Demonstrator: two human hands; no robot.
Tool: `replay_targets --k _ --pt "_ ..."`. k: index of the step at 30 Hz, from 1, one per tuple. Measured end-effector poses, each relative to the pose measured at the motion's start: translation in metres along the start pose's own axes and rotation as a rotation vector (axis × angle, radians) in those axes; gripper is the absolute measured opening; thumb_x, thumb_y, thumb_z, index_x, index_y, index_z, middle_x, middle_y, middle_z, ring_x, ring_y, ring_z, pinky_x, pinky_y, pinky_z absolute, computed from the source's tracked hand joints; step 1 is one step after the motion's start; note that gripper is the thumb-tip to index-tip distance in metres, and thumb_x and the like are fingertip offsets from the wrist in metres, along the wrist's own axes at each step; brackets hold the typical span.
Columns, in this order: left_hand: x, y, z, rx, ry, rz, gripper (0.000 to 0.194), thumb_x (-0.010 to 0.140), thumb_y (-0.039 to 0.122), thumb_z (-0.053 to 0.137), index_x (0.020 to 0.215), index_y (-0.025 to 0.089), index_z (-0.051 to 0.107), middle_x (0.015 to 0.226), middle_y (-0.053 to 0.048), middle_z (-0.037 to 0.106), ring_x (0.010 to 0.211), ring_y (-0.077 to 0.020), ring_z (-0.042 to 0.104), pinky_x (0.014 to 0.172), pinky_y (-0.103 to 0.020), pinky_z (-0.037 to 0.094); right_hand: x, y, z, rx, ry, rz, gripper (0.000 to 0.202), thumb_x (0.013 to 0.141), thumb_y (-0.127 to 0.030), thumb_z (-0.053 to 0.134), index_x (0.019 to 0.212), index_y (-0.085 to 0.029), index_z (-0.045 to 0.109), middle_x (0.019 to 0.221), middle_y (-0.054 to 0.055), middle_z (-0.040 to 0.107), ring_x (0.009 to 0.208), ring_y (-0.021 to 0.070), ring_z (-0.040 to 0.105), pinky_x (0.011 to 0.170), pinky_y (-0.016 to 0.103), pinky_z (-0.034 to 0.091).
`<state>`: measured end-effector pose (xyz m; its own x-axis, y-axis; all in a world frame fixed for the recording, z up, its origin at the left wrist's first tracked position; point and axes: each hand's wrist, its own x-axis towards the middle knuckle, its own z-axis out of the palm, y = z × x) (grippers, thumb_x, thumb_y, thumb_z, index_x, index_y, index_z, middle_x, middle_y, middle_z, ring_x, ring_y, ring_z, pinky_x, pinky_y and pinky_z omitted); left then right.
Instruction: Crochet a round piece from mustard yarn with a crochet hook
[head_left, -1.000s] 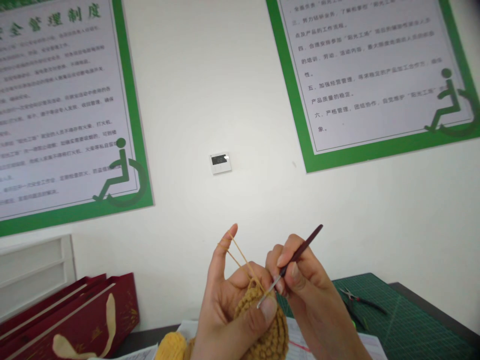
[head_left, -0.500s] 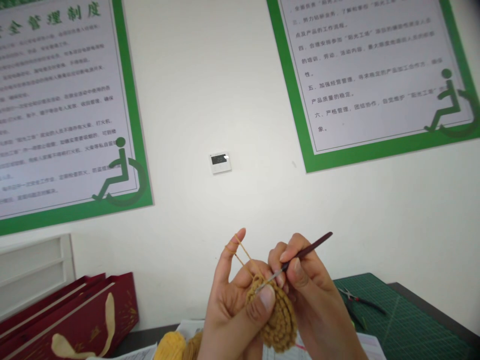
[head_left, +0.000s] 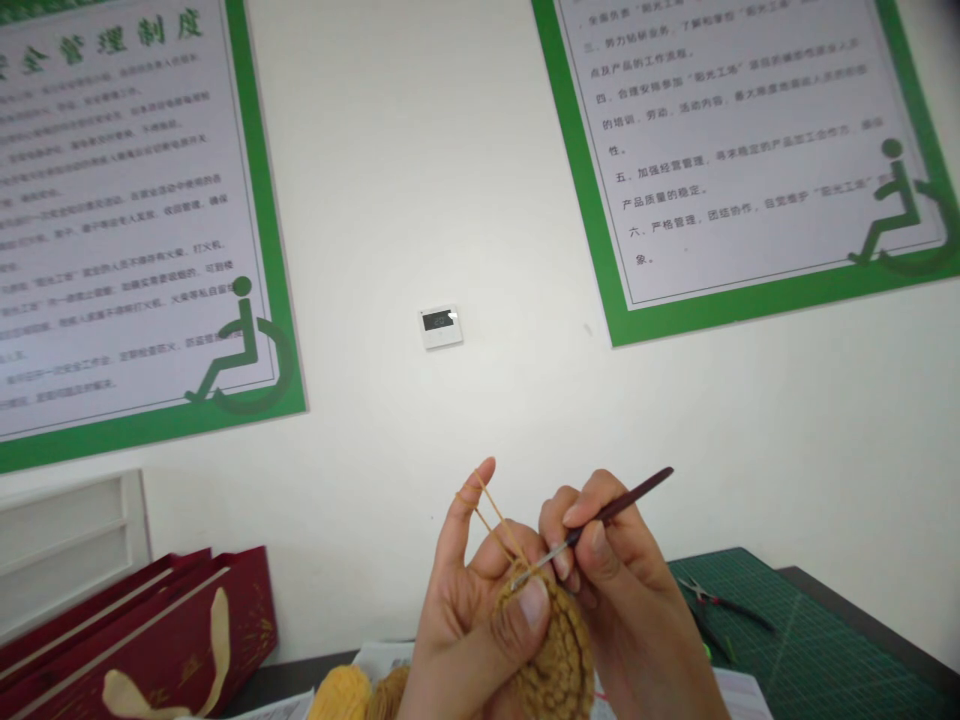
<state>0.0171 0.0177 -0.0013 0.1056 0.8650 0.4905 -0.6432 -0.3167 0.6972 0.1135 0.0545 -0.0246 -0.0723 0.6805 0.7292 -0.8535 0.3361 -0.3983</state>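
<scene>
My left hand [head_left: 476,620] pinches a round tan crochet piece [head_left: 559,660] between thumb and fingers. Its index finger is raised, with tan yarn [head_left: 491,515] looped around it and running down to the top edge of the piece. In my right hand [head_left: 622,560] is a crochet hook [head_left: 626,500] with a dark handle, held like a pen. The hook's metal end meets the stitches just above my left thumb. The fingers behind the crochet piece are partly hidden.
Yellow yarn [head_left: 341,692] and brown yarn [head_left: 388,692] lie at the lower left, near red paper bags [head_left: 187,640]. Pliers [head_left: 724,602] rest on a green cutting mat [head_left: 810,640] at the right. Papers [head_left: 739,692] lie under my hands. Posters [head_left: 615,310] hang on the wall.
The hook has shifted slightly right, along with my right hand. My left hand and the crochet piece have tilted a little, and the yarn loop at the top edge looks smaller.
</scene>
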Motion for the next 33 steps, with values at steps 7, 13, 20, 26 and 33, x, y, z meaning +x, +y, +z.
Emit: replay_targets --k 7,13,20,26,33 --pt "0.0 0.0 -0.003 -0.005 -0.019 0.017 0.089 0.068 0.006 0.083 0.145 0.032 0.047 0.075 0.002 0.068 0.069 -0.0151 0.066 0.072 -0.031 0.049 -0.001 -0.001 0.003 -0.015 0.015 0.021 0.018 0.091 -0.041 0.067 0.085 -0.025 0.06 0.073 -0.003 0.051 0.066 0.0116 0.043 0.061 0.027 0.029" --pt "-0.001 0.005 -0.005 0.012 -0.056 -0.031 0.104 0.065 0.006 0.085 0.151 0.036 0.036 0.074 0.001 0.069 0.074 -0.0156 0.064 0.074 -0.029 0.046 0.0 -0.002 0.0 -0.025 -0.007 0.035 0.02 0.09 -0.044 0.067 0.085 -0.026 0.059 0.073 -0.003 0.05 0.063 0.0116 0.039 0.059 0.026 0.027" --pt "-0.002 0.01 -0.011 0.057 -0.135 -0.121 0.114 0.067 0.009 0.086 0.155 0.044 0.022 0.076 0.0 0.068 0.066 -0.0139 0.058 0.065 -0.027 0.04 0.001 -0.006 -0.007 -0.051 -0.031 0.087 0.02 0.092 -0.045 0.063 0.086 -0.026 0.058 0.071 -0.005 0.048 0.058 0.0103 0.032 0.055 0.024 0.027" --pt "-0.002 0.011 -0.012 0.025 -0.195 -0.151 0.112 0.068 0.009 0.085 0.154 0.045 0.024 0.078 -0.001 0.066 0.063 -0.0131 0.054 0.06 -0.026 0.031 0.002 -0.006 -0.009 -0.057 -0.013 0.041 0.018 0.095 -0.041 0.059 0.087 -0.025 0.057 0.069 -0.006 0.045 0.052 0.0077 0.027 0.05 0.023 0.022" --pt "-0.003 0.011 -0.015 0.026 -0.266 -0.17 0.11 0.069 0.012 0.084 0.155 0.04 0.023 0.079 -0.001 0.064 0.063 -0.0137 0.055 0.059 -0.029 0.028 0.002 -0.008 -0.005 0.005 0.009 0.061 0.018 0.096 -0.035 0.057 0.084 -0.022 0.056 0.062 -0.007 0.04 0.046 0.005 0.023 0.043 0.019 0.016"
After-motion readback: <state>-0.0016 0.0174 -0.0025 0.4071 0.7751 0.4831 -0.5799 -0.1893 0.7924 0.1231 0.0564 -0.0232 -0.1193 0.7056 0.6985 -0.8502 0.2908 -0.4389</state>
